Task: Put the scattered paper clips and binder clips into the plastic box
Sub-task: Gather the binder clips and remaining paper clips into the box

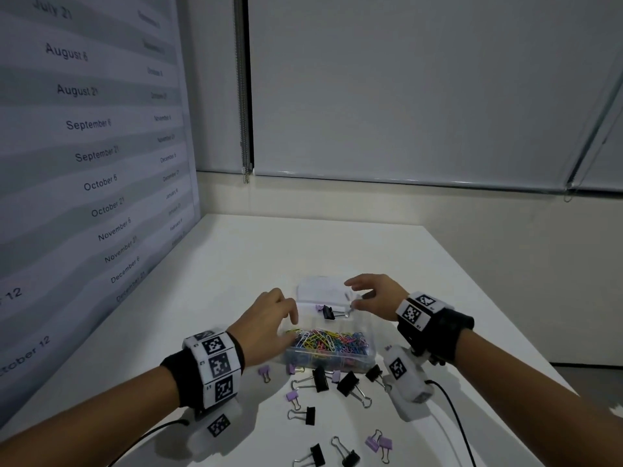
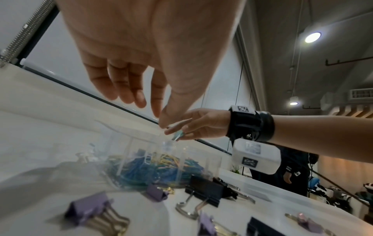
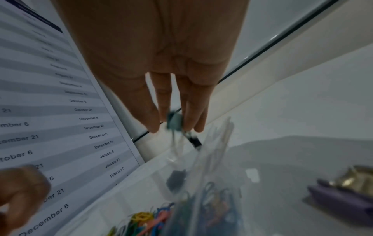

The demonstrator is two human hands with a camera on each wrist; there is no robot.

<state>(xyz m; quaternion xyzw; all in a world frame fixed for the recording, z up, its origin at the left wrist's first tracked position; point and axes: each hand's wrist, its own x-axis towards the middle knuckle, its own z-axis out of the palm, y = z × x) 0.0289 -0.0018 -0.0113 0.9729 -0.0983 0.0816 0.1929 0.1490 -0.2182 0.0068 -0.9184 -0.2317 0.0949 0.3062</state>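
Note:
A clear plastic box [image 1: 369,352] stands mid-table with its lid [image 1: 320,288] folded back. Coloured paper clips [image 1: 327,340] fill its near compartment, and a black binder clip [image 1: 328,312] lies in the far one. My left hand [image 1: 291,326] rests at the box's left rim with its fingers hanging down and holds nothing. My right hand [image 1: 354,294] hovers over the far right corner and pinches a small teal binder clip [image 3: 174,120] at its fingertips. Several black binder clips [image 1: 320,379] and purple binder clips [image 1: 264,372] lie scattered in front of the box.
A large wall chart of dates [image 1: 94,153] closes off the left side. The table's right edge [image 1: 499,298] runs diagonally. Black cables [image 1: 451,416] trail from both wrist units across the near table. A person [image 2: 292,167] stands beyond the table.

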